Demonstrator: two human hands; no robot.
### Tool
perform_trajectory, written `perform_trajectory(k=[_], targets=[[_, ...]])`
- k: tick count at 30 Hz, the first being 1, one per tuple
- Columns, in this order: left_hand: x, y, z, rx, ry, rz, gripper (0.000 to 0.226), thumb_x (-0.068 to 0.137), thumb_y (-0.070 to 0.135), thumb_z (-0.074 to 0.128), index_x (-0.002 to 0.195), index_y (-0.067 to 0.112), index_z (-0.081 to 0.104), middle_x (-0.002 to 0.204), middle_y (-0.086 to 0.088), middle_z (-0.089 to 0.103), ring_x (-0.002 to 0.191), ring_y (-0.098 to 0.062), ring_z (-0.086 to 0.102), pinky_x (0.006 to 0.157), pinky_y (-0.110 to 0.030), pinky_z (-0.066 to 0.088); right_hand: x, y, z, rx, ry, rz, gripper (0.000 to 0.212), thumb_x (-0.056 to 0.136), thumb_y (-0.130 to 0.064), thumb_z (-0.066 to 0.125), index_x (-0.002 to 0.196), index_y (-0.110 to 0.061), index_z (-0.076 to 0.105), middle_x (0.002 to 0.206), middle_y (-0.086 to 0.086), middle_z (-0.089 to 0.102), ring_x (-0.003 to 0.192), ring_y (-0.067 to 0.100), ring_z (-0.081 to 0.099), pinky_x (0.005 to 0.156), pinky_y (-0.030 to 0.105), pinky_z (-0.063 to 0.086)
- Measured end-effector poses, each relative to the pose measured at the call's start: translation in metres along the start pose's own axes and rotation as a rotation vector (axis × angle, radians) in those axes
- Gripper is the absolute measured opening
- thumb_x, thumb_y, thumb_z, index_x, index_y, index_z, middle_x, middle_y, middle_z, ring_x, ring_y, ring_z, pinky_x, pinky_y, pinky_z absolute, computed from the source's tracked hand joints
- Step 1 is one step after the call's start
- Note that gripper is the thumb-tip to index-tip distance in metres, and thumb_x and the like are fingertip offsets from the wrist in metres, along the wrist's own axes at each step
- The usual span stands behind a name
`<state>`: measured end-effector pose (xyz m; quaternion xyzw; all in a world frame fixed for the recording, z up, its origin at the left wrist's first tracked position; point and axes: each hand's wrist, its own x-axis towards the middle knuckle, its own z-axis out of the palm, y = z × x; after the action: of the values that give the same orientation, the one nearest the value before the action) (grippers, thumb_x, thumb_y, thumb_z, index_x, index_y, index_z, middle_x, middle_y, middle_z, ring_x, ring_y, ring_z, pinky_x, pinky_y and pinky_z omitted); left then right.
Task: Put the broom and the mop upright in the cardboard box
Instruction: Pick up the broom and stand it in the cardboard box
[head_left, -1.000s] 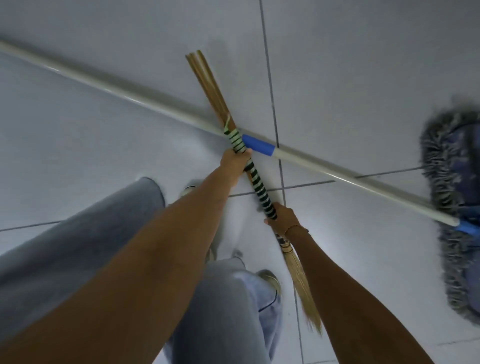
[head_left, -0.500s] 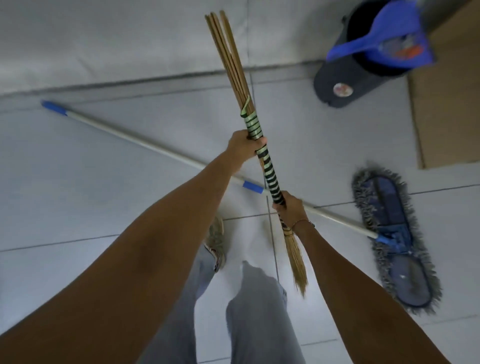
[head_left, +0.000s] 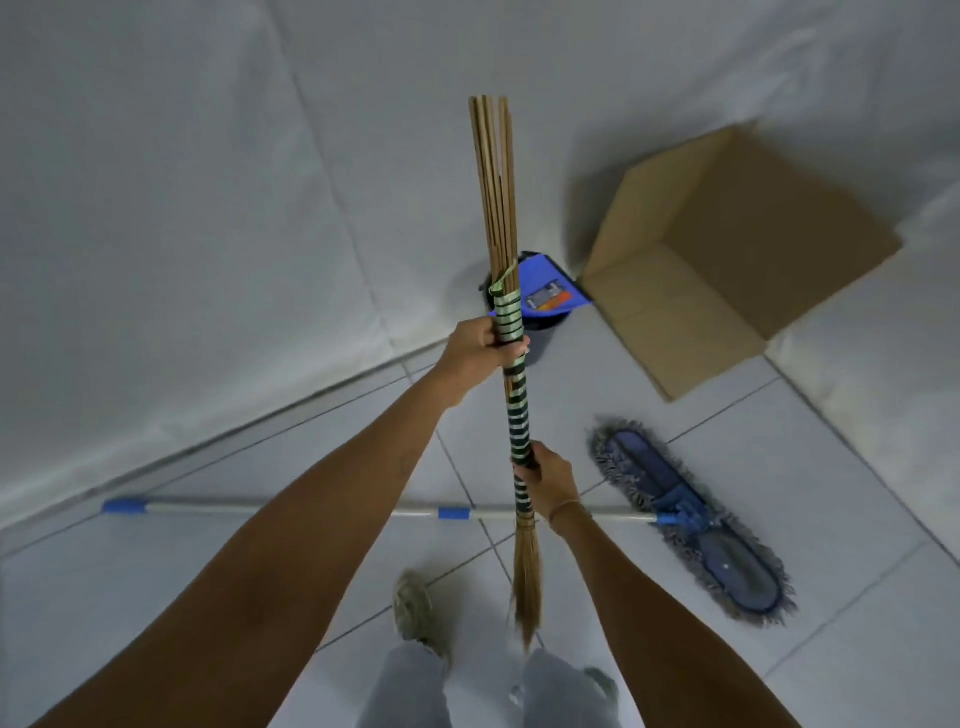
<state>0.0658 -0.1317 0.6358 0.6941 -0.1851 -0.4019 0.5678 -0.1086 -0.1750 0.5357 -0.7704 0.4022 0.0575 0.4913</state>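
I hold a stick broom (head_left: 496, 208) almost upright in front of me, its green-and-black wrapped middle between my hands and its fine tips hanging down near my legs. My left hand (head_left: 480, 345) grips the wrap high up. My right hand (head_left: 550, 480) grips it lower down. The mop (head_left: 691, 519) lies flat on the tiled floor, its white pole (head_left: 291, 508) with blue bands stretching left behind my arms. The open cardboard box (head_left: 737, 260) stands at the upper right by the wall.
A dark bucket (head_left: 543, 338) holding a blue dustpan (head_left: 550, 291) stands between the broom and the box. White walls meet in a corner behind them. My shoe (head_left: 415, 605) and jeans are at the bottom.
Both hands lifted the broom off the mop pole and swung it from slanted to nearly upright. My view rose and turned, bringing the bucket and then the whole box into sight.
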Motion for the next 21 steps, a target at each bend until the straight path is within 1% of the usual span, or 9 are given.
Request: perform_trajectory(k=[2, 4, 5, 7, 8, 10, 14, 18, 21], targets=[[-0.005, 0.013, 0.040, 0.021, -0.031, 0.002, 0.030, 0.083, -0.004, 0.064, 0.113, -0.007, 0.059, 0.119, -0.028, 0.064, 0.105, -0.032, 0.065, 0.095, -0.042, 0.052, -0.013, 0.018, -0.034, -0.008, 0.045, 0.000, 0.023, 0.084, -0.008, 0.058, 0.107, -0.005, 0.060, 0.101, 0.019, 0.069, 0.095, 0.031, 0.062, 0.077, 0.029, 0.044], [-0.013, 0.024, 0.092, 0.031, -0.072, 0.023, 0.034, 0.083, -0.004, 0.063, 0.117, -0.009, 0.056, 0.119, -0.027, 0.064, 0.103, -0.030, 0.064, 0.098, -0.043, 0.051, -0.028, 0.044, -0.074, 0.011, 0.079, 0.005, 0.024, 0.085, -0.007, 0.058, 0.108, -0.004, 0.059, 0.104, 0.020, 0.068, 0.098, 0.032, 0.061, 0.082, 0.036, 0.049], [-0.017, 0.029, 0.118, 0.032, -0.090, 0.046, 0.035, 0.083, -0.004, 0.063, 0.118, -0.009, 0.055, 0.116, -0.023, 0.065, 0.097, -0.023, 0.065, 0.096, -0.038, 0.053, -0.037, 0.057, -0.094, 0.017, 0.098, 0.001, 0.024, 0.085, -0.007, 0.057, 0.109, -0.003, 0.059, 0.105, 0.020, 0.067, 0.100, 0.033, 0.061, 0.086, 0.041, 0.050], [-0.022, 0.037, 0.163, 0.036, -0.136, 0.092, 0.030, 0.083, -0.004, 0.064, 0.112, -0.005, 0.058, 0.105, -0.014, 0.067, 0.083, -0.007, 0.067, 0.085, -0.023, 0.056, -0.054, 0.081, -0.131, 0.036, 0.135, 0.007, 0.025, 0.085, -0.006, 0.057, 0.110, -0.004, 0.059, 0.107, 0.019, 0.067, 0.102, 0.032, 0.060, 0.091, 0.044, 0.050], [-0.025, 0.041, 0.180, 0.031, -0.158, 0.111, 0.025, 0.082, -0.003, 0.065, 0.107, -0.001, 0.060, 0.101, -0.010, 0.067, 0.078, -0.001, 0.068, 0.079, -0.017, 0.056, -0.061, 0.090, -0.143, 0.052, 0.144, 0.011, 0.026, 0.085, -0.006, 0.057, 0.110, -0.004, 0.059, 0.108, 0.018, 0.067, 0.103, 0.031, 0.060, 0.093, 0.043, 0.049], [-0.028, 0.046, 0.227, 0.000, -0.185, 0.128, 0.025, 0.081, -0.002, 0.066, 0.104, 0.004, 0.061, 0.103, -0.009, 0.067, 0.075, 0.004, 0.069, 0.075, -0.012, 0.056, -0.074, 0.117, -0.180, 0.064, 0.153, 0.006, 0.026, 0.086, -0.005, 0.058, 0.111, -0.003, 0.060, 0.110, 0.017, 0.067, 0.105, 0.029, 0.060, 0.093, 0.039, 0.047], [-0.023, 0.054, 0.291, -0.046, -0.188, 0.151, 0.028, 0.081, -0.003, 0.066, 0.108, 0.004, 0.060, 0.113, -0.017, 0.066, 0.088, -0.006, 0.068, 0.084, -0.019, 0.057, -0.082, 0.150, -0.243, -0.006, 0.179, -0.019, 0.026, 0.086, -0.006, 0.058, 0.112, -0.004, 0.058, 0.107, 0.019, 0.068, 0.102, 0.030, 0.060, 0.079, 0.026, 0.041], [-0.005, 0.071, 0.332, -0.070, -0.172, 0.179, 0.028, 0.081, -0.003, 0.066, 0.107, 0.005, 0.060, 0.116, -0.021, 0.066, 0.099, -0.021, 0.066, 0.094, -0.029, 0.054, -0.065, 0.161, -0.292, -0.050, 0.200, -0.047, 0.027, 0.084, -0.006, 0.060, 0.111, -0.005, 0.059, 0.106, 0.018, 0.069, 0.101, 0.032, 0.061, 0.087, 0.037, 0.048], [0.023, 0.082, 0.359, -0.076, -0.174, 0.191, 0.034, 0.081, -0.003, 0.066, 0.114, 0.000, 0.059, 0.116, -0.020, 0.067, 0.100, -0.021, 0.066, 0.098, -0.032, 0.052, -0.039, 0.170, -0.323, -0.068, 0.204, -0.064, 0.028, 0.082, -0.007, 0.062, 0.111, -0.005, 0.059, 0.105, 0.017, 0.070, 0.101, 0.031, 0.062, 0.090, 0.038, 0.050]])
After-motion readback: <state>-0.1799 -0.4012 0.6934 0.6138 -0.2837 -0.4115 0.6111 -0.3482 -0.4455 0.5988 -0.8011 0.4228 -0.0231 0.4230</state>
